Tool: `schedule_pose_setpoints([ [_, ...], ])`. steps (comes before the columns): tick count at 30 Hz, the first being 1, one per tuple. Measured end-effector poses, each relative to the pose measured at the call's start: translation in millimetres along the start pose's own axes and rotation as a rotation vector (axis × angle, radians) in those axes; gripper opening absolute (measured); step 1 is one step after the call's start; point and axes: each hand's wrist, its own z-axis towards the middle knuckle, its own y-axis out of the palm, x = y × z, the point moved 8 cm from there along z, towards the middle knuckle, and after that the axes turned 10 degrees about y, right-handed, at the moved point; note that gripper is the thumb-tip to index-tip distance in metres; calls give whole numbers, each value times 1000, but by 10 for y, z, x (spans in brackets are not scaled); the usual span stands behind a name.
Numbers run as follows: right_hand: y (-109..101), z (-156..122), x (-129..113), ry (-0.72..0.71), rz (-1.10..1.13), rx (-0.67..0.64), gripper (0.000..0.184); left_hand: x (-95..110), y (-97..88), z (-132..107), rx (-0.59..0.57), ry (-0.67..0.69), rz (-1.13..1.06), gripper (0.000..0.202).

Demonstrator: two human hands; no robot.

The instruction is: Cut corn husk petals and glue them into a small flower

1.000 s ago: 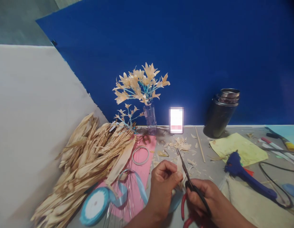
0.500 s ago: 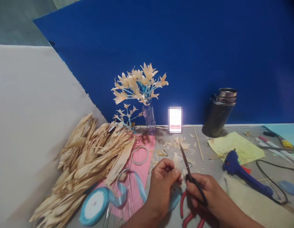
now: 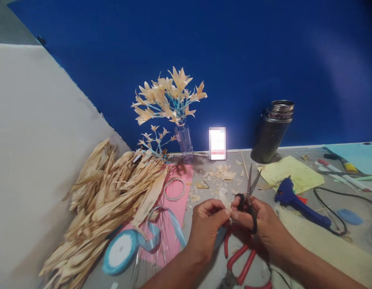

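My left hand (image 3: pixel 207 224) pinches a small pale husk petal (image 3: pixel 224 199) between thumb and fingers. My right hand (image 3: pixel 260 220) is closed through the black handles of a pair of scissors (image 3: pixel 250 192), whose blades point up and stand slightly apart. The fingertips of both hands meet at the petal. Red-handled pliers (image 3: pixel 238 261) lie on the table just under my hands.
A pile of dried corn husks (image 3: pixel 110 200) lies at left beside a blue ribbon spool (image 3: pixel 120 251) and pink paper (image 3: pixel 176 218). A vase of husk flowers (image 3: pixel 170 100), a steel flask (image 3: pixel 271 130), a blue glue gun (image 3: pixel 297 200), yellow paper (image 3: pixel 290 172) and pens (image 3: pixel 345 172) stand behind.
The scissors swung from leaning left beside the petal to pointing upward, blades slightly parted. My right hand rose toward the left hand until the fingertips met. The view shifted, showing the pliers.
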Motion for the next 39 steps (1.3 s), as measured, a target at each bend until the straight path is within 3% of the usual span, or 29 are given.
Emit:
schedule_pose_setpoints([
  [6,4,-48,-64,-26,-16,14,42,28,74,-13,-95,-61,-27,23],
  [12,81,-95,-35,43,-41,-74,39,37,69,34,-174,-182,-137,21],
  [16,66,-73,-51,19,-85,-46,45,69,9,86,-121,-200,-186,25],
  [23,272,-121,111,94,-313,-223,62,145,-65,136,0,-101,-338,28],
  [27,318,-124,201,82,-440,-296,63,166,-33,124,-23,-69,-337,27],
  [34,309,-104,171,100,-512,-254,55,166,-9,111,-23,-64,-331,30],
  [39,261,-91,150,102,-485,-190,53,118,-28,115,24,-114,-429,48],
])
